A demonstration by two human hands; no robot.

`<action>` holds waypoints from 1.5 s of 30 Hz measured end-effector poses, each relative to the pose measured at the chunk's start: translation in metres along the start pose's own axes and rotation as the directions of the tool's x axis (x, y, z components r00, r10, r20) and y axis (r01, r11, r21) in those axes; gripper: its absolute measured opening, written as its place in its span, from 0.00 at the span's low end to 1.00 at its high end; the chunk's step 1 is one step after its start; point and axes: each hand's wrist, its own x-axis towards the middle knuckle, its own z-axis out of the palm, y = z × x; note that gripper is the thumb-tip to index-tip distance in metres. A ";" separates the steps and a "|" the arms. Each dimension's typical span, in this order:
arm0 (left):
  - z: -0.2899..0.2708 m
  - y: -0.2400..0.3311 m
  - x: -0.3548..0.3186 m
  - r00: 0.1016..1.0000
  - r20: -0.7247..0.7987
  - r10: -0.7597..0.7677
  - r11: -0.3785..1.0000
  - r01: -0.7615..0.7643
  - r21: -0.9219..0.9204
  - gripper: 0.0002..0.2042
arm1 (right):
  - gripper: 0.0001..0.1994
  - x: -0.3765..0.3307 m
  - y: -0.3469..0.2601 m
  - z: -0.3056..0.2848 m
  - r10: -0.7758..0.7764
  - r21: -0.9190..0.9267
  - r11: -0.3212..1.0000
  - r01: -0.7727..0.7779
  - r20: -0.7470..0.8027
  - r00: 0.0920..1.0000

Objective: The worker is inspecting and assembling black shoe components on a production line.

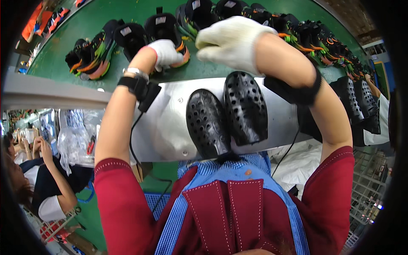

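Note:
My left hand (167, 53), in a white knit glove, is closed over a black sports shoe (161, 29) with an orange toe; part of the grip is hidden. To its right my right hand (233, 42), also gloved, is raised above the green work surface (136, 12). Its thumb and fingers are apart, with nothing visible between them. Just beyond it is another black shoe (199, 17) with a pale label inside. Left of my left hand sit a black shoe (131, 37) and a shoe with green and orange trim (94, 53).
A row of similar shoes (318, 42) continues to the right. Black perforated clogs (246, 108) rest on a grey metal sheet (161, 123) before my apron. A grey rail (51, 90) runs at left. Other people sit at left (55, 182) and right.

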 end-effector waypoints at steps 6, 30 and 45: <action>-0.005 0.005 0.017 0.992 0.087 -0.088 0.994 0.081 0.080 0.26 | 0.14 -0.094 -0.027 0.049 -0.236 0.074 0.964 0.256 -0.207 0.949; 0.042 0.040 -0.117 0.854 -0.422 0.305 0.662 -0.509 -0.550 0.30 | 0.25 -0.121 -0.041 0.039 -0.243 0.057 0.967 0.246 -0.056 0.968; 0.009 0.090 -0.084 0.670 -0.710 0.219 -0.165 -0.692 -0.703 0.22 | 0.28 -0.067 0.016 0.001 0.109 0.466 0.874 0.139 -0.466 0.878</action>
